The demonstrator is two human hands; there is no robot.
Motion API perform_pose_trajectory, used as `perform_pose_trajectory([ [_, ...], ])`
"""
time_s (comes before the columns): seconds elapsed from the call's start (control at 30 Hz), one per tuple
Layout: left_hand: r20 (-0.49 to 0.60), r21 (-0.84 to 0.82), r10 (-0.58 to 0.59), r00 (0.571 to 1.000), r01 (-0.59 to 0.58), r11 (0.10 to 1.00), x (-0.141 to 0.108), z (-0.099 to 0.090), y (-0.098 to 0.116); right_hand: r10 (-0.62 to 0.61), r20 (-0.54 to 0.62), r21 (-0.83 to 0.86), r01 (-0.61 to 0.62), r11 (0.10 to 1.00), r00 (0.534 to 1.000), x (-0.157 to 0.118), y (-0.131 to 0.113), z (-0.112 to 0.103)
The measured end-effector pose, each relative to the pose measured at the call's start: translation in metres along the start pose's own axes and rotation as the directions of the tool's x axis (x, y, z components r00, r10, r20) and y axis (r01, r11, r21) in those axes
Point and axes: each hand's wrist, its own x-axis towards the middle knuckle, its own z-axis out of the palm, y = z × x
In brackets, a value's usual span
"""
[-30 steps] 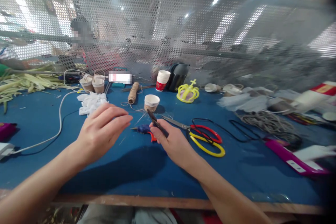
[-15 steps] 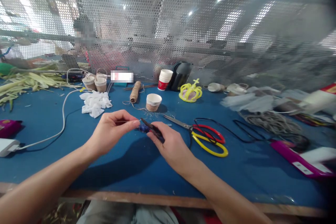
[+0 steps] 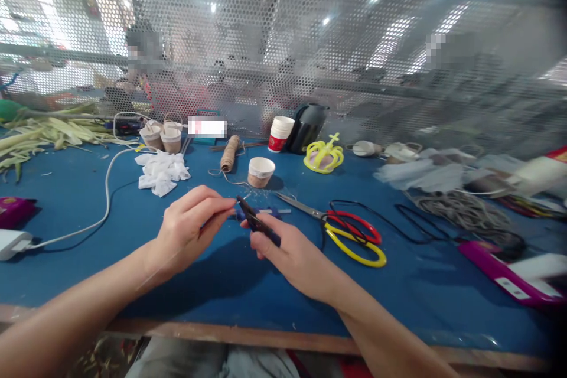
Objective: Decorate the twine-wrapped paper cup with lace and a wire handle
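My right hand grips dark pliers, their jaws pointing up and left. Just left of the jaws, my left hand pinches a thin, pale strand whose tail runs back over the wrist. The fingertips nearly meet the plier tips. Behind the pliers a blue tool lies on the blue table. Large scissors with red and yellow handles rest right of my right hand. A small brown and white cup stands beyond both hands.
Twine roll, crumpled white cloth, paper cups, a dark jug and a yellow crown-shaped piece stand or lie behind. Purple power strip and coiled grey cord are right, husks left.
My left hand has turned, its back now more upward, with the strand's tail over the wrist. The pliers point more steeply upward, and my right hand has shifted slightly lower.
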Motion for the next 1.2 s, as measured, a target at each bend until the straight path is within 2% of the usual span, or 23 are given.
perform_pose_trajectory([
  [0.07,-0.006,0.084,0.099,0.995,-0.098,0.992,-0.003,0.002,-0.002,0.01,-0.015,0.023,-0.01,1.0,1.0,-0.001,0.0,0.002],
  [0.17,-0.001,0.135,0.14,0.99,-0.138,0.981,-0.003,0.004,-0.003,0.018,-0.049,-0.01,-0.019,1.0,0.999,-0.001,0.003,0.005],
  [0.23,-0.003,0.076,0.037,0.999,-0.037,0.996,-0.002,0.004,-0.001,0.001,-0.103,-0.073,-0.009,0.997,0.995,0.001,0.007,0.008],
  [0.27,0.009,-0.006,-0.086,0.996,0.086,0.996,0.0,0.004,0.0,-0.022,-0.147,-0.118,0.004,0.993,0.989,0.002,0.009,0.009],
  [0.3,0.049,-0.129,-0.251,0.967,0.256,0.958,0.002,0.004,0.002,-0.055,-0.196,-0.175,0.02,0.984,0.979,0.003,0.011,0.009],
  [0.33,0.141,-0.276,-0.436,0.889,0.458,0.845,0.005,0.003,0.004,-0.099,-0.242,-0.238,0.04,0.97,0.965,0.004,0.014,0.01],
  [0.37,0.28,-0.412,-0.585,0.762,0.645,0.643,0.007,0.003,0.006,-0.151,-0.28,-0.301,0.063,0.952,0.948,0.005,0.017,0.01],
  [0.4,0.443,-0.506,-0.653,0.615,0.772,0.384,0.009,0.003,0.007,-0.205,-0.301,-0.358,0.089,0.93,0.931,0.006,0.02,0.01],
  [0.43,0.593,-0.543,-0.643,0.484,0.83,0.124,0.011,0.003,0.009,-0.254,-0.311,-0.403,0.115,0.908,0.916,0.006,0.022,0.01],
  [0.47,0.706,-0.543,-0.586,0.398,0.835,-0.086,0.012,0.002,0.009,-0.295,-0.313,-0.434,0.141,0.89,0.903,0.007,0.024,0.009],
  [0.5,0.772,-0.529,-0.527,0.355,0.819,-0.223,0.012,0.002,0.01,-0.325,-0.311,-0.449,0.163,0.878,0.893,0.007,0.025,0.008],
  [0.53,0.797,-0.522,-0.499,0.341,0.804,-0.284,0.013,0.001,0.01,-0.337,-0.308,-0.448,0.177,0.876,0.89,0.008,0.025,0.007],
  [0.57,0.784,-0.536,-0.512,0.353,0.799,-0.27,0.012,0.001,0.01,-0.332,-0.306,-0.432,0.181,0.884,0.892,0.008,0.024,0.007],
  [0.6,0.732,-0.564,-0.563,0.385,0.805,-0.183,0.011,0.001,0.01,-0.308,-0.303,-0.401,0.172,0.9,0.902,0.008,0.022,0.006],
  [0.63,0.638,-0.584,-0.632,0.44,0.812,-0.024,0.01,0.0,0.009,-0.265,-0.29,-0.358,0.153,0.921,0.92,0.008,0.019,0.006],
  [0.67,0.506,-0.57,-0.684,0.525,0.799,0.191,0.009,0.0,0.008,-0.21,-0.265,-0.305,0.125,0.944,0.941,0.007,0.016,0.006],
  [0.7,0.355,-0.51,-0.686,0.635,0.747,0.427,0.007,0.0,0.007,-0.149,-0.225,-0.247,0.092,0.965,0.963,0.007,0.012,0.006],
  [0.73,0.219,-0.407,-0.627,0.748,0.654,0.638,0.006,0.001,0.006,-0.095,-0.172,-0.188,0.062,0.98,0.98,0.006,0.008,0.005],
  [0.77,0.117,-0.288,-0.526,0.843,0.535,0.794,0.004,0.002,0.005,-0.053,-0.122,-0.134,0.036,0.99,0.991,0.005,0.005,0.005],
  [0.83,0.019,-0.096,-0.314,0.949,0.315,0.944,0.001,0.004,0.002,0.001,-0.068,-0.07,-0.006,0.998,0.998,0.004,0.001,0.005],
  [0.9,-0.004,0.009,-0.191,0.982,0.191,0.982,-0.001,0.006,0.0,0.031,-0.061,-0.049,-0.034,0.998,0.998,0.003,-0.001,0.005],
  [0.97,-0.009,0.056,-0.157,0.987,0.158,0.986,-0.002,0.008,0.0,0.046,-0.063,-0.04,-0.049,0.998,0.997,0.002,0.0,0.005],
  [1.2,0.049,-0.014,-0.311,0.949,0.312,0.95,0.002,0.007,0.007,0.044,-0.093,-0.067,-0.05,0.997,0.995,0.003,0.0,0.01],
])
